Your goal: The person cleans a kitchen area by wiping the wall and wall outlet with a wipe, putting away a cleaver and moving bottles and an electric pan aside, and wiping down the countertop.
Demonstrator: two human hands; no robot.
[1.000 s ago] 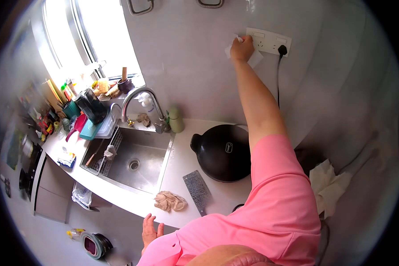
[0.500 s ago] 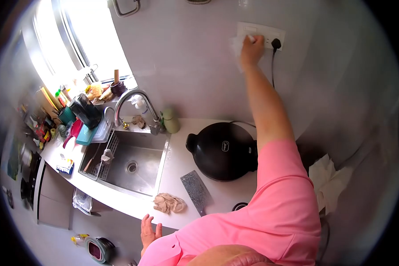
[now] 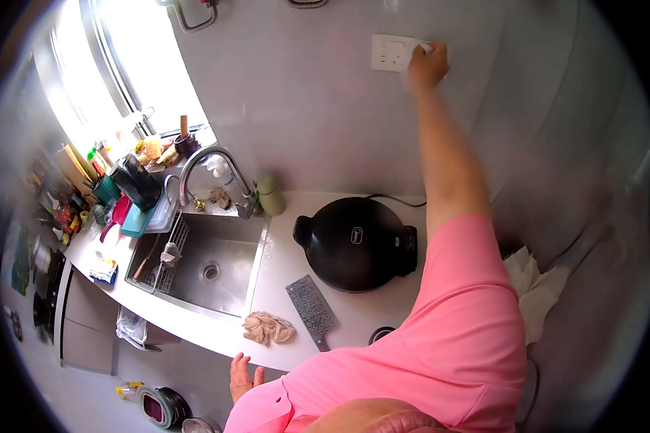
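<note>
Up on the wall, my right hand is closed on a white tissue and presses against the right part of the white wall socket. The hand hides that part of the socket, and the black plug there does not show. Down at the counter's front edge, my left hand has its fingers apart and holds nothing. Nearest to it on the counter lies a crumpled beige cloth.
A round black electric pan stands on the counter, a cleaver beside it. Left are a steel sink with a faucet, a green bottle and cluttered kitchenware. White paper is at the right.
My right hand has moved with the tissue from the socket's left part to its right part, over the plug. The left hand stays in place. The view has shifted slightly.
</note>
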